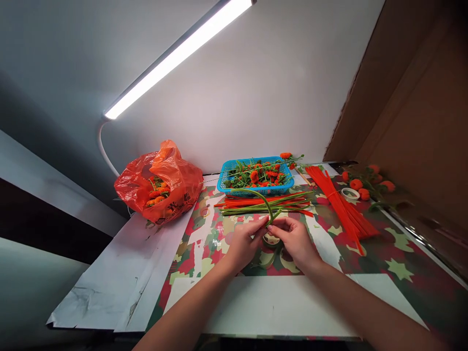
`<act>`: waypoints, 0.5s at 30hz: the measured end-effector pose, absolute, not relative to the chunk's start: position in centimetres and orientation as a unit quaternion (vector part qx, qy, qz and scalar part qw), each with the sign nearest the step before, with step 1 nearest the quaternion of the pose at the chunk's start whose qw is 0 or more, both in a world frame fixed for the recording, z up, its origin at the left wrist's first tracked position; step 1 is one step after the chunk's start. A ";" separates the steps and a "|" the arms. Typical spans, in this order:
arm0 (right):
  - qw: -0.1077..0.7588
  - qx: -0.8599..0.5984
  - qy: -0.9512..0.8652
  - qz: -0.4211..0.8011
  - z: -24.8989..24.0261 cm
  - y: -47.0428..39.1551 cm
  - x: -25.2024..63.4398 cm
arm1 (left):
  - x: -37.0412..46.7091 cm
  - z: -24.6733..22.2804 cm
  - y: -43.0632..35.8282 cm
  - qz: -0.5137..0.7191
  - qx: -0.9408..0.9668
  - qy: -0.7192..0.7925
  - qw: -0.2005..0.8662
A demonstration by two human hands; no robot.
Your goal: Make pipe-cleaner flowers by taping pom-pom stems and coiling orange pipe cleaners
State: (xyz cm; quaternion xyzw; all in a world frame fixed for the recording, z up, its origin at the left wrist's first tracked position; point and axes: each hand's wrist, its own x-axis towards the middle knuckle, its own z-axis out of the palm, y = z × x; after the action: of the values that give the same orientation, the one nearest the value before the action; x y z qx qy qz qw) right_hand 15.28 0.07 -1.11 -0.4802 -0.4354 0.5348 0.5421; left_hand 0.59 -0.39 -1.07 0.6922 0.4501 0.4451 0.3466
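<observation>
In front of the blue basket point(282, 189), the left hand point(244, 241) had thumb and fingers closed on a bent green stem point(264, 200); the right hand point(296, 240) pinched it just beside. A pile of sticks point(237, 211) lay nearer the basket, a red bundle point(338, 204) to its right, a plastic bag point(127, 184) to its left.

A slender green stem point(269, 208) is pinched between the fingertips of the left hand point(249, 239) and the right hand point(293, 240), raised above the bench point(405, 263). It rises from the fingers and curves over to the left, tapering thinner. A short green piece point(277, 213) angles up rightward beside it; whether they join is unclear, since fingers cover the lower part.
</observation>
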 end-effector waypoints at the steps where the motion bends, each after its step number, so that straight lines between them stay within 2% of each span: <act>1: 0.543 -0.480 -0.436 0.533 -1.2 0.0 15.2 | 0.6 -1.1 -0.4 0.443 0.692 0.452 0.346; 3: 0.544 -0.475 -0.442 0.532 -1.2 0.0 15.2 | 0.6 -1.2 -0.2 0.445 0.675 0.455 0.374; 7: 0.524 -0.453 -0.523 0.496 -0.5 0.0 15.6 | 0.6 -1.2 0.2 0.452 0.571 0.427 0.536; 9: 0.520 -0.450 -0.602 0.406 0.0 0.2 16.3 | 0.6 -0.9 0.4 0.446 0.531 0.415 0.589; 12: 0.518 -0.434 -0.708 0.203 0.6 0.6 17.3 | 0.4 -0.6 0.5 0.442 0.501 0.416 0.617; 15: 0.479 -0.419 -0.765 0.098 0.9 1.0 18.0 | 0.2 -0.7 0.5 0.434 0.497 0.414 0.627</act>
State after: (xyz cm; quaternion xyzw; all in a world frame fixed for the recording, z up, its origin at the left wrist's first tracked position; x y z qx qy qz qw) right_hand 18.00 0.98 0.88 -0.4195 -0.7650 0.0976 0.4788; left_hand 0.18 0.46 -0.68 0.4967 0.4142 0.4337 0.6275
